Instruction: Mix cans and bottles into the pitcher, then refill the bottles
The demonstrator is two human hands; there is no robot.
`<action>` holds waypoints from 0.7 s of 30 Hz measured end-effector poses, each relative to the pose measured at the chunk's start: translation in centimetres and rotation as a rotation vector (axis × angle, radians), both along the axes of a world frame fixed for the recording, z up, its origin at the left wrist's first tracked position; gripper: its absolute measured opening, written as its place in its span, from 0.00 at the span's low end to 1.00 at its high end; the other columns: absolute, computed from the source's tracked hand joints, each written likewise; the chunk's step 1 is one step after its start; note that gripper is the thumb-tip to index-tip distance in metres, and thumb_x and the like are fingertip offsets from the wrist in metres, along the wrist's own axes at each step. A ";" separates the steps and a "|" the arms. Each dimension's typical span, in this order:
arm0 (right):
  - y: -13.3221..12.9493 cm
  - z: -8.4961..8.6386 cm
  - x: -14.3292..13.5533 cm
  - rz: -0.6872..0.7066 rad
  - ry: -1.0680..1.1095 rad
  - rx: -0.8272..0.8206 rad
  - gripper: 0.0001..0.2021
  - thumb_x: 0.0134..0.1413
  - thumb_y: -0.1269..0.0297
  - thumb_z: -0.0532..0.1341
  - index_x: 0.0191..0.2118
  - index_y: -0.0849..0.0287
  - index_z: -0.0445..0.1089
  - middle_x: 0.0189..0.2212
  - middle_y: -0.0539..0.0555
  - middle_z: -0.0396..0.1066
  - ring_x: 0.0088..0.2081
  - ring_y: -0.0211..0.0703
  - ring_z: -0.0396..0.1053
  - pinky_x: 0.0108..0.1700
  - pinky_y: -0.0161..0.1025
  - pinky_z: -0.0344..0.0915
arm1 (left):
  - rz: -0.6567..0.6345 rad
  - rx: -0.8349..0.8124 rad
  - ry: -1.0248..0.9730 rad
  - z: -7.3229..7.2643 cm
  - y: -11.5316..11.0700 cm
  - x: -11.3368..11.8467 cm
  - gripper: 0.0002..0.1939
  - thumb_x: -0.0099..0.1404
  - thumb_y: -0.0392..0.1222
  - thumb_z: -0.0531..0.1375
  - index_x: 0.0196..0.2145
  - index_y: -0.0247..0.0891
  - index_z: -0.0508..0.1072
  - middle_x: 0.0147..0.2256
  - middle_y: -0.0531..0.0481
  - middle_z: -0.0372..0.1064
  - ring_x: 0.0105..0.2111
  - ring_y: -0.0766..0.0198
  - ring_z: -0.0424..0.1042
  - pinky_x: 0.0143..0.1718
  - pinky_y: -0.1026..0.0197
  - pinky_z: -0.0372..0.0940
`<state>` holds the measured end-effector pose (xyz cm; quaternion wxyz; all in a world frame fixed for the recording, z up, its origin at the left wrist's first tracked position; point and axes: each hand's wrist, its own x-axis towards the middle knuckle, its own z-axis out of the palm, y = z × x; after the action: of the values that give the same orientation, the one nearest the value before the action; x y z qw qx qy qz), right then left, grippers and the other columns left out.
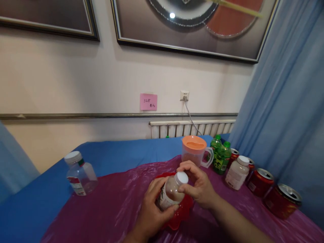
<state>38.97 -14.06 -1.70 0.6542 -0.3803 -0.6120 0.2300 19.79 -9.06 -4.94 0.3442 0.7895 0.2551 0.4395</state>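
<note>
holding a small plastic bottle (170, 195) tilted over a red scalloped bowl (180, 213), the left hand (152, 211) wraps its fingers around the labelled body while the right hand (196, 184) pinches the bottle's white cap (182, 177) between thumb and fingers. the bottle carries a pale brownish drink that fills most of it. the bowl sits on a purple plastic sheet (113, 209) spread over the blue-covered desk (121, 153); what the bowl holds cannot be seen, as the hands and bottle cover it.

just behind the hands stands a clear pitcher (195, 152) with an orange lid, holding a pale liquid in its lower part. to its right stand two green bottles (220, 156) with green caps, close together. in front of them is a second white-capped bottle (237, 172) of pale drink, upright. further right, red drink cans (260, 182) run along the desk's edge near the blue curtain (286, 101).

well apart on the left, a clear square bottle (79, 173) with a white cap looks empty or nearly so. a pink note (148, 101) is stuck on the wall behind.
</note>
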 end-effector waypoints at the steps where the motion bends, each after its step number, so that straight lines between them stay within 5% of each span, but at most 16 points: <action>1: 0.1 -0.2 -0.2 -0.011 0.020 -0.004 0.22 0.48 0.46 0.73 0.42 0.53 0.71 0.38 0.52 0.66 0.38 0.43 0.67 0.40 0.39 0.68 | -0.014 -0.003 0.001 0.1 -0.1 0.0 0.30 0.53 0.41 0.69 0.54 0.46 0.73 0.51 0.45 0.73 0.51 0.48 0.73 0.53 0.46 0.69; 5: 0.6 -1.0 -0.8 -0.070 0.021 -0.067 0.27 0.42 0.41 0.74 0.38 0.53 0.64 0.32 0.47 0.63 0.32 0.40 0.61 0.33 0.35 0.64 | -0.037 -0.013 0.030 0.5 -0.3 0.1 0.28 0.55 0.42 0.68 0.54 0.46 0.73 0.51 0.43 0.73 0.50 0.48 0.73 0.52 0.46 0.69; 8: 0.6 -1.2 -1.1 -0.120 0.005 -0.114 0.33 0.40 0.36 0.72 0.44 0.54 0.65 0.39 0.52 0.69 0.39 0.45 0.68 0.41 0.41 0.69 | -0.039 -0.010 0.033 0.4 -0.3 0.2 0.28 0.54 0.41 0.69 0.54 0.46 0.73 0.51 0.44 0.73 0.51 0.48 0.73 0.53 0.46 0.69; 12: -0.1 -0.5 -1.4 0.126 0.098 -0.080 0.41 0.54 0.35 0.64 0.67 0.51 0.56 0.65 0.63 0.62 0.65 0.57 0.62 0.64 0.54 0.60 | -0.021 -0.088 -0.042 -0.1 0.0 0.1 0.29 0.53 0.42 0.69 0.54 0.44 0.73 0.51 0.44 0.73 0.51 0.48 0.73 0.54 0.47 0.69; 15: -0.5 -0.3 -1.6 0.261 0.171 -0.125 0.28 0.65 0.47 0.60 0.67 0.46 0.59 0.66 0.59 0.64 0.66 0.53 0.62 0.64 0.54 0.62 | 0.025 -0.158 -0.088 -0.4 0.2 0.0 0.30 0.51 0.42 0.69 0.53 0.42 0.73 0.52 0.43 0.73 0.52 0.48 0.74 0.54 0.47 0.70; 18: -0.1 -1.0 -2.0 0.068 0.158 -0.150 0.21 0.64 0.52 0.63 0.60 0.49 0.67 0.57 0.58 0.73 0.58 0.51 0.70 0.60 0.51 0.66 | 0.039 -0.149 -0.089 -0.5 0.2 0.1 0.31 0.50 0.41 0.70 0.53 0.42 0.74 0.51 0.43 0.73 0.51 0.48 0.74 0.54 0.48 0.70; 21: 0.3 -1.8 -2.6 -0.193 0.118 -0.155 0.28 0.50 0.53 0.73 0.55 0.53 0.67 0.49 0.56 0.74 0.50 0.51 0.73 0.55 0.49 0.69 | 0.012 -0.102 -0.067 -0.4 0.0 0.2 0.29 0.52 0.39 0.69 0.53 0.44 0.73 0.51 0.46 0.74 0.50 0.50 0.74 0.53 0.50 0.70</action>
<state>36.33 -13.72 -3.47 0.6769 -0.4725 -0.5134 0.2345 19.99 -9.02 -5.35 0.3898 0.7541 0.2704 0.4541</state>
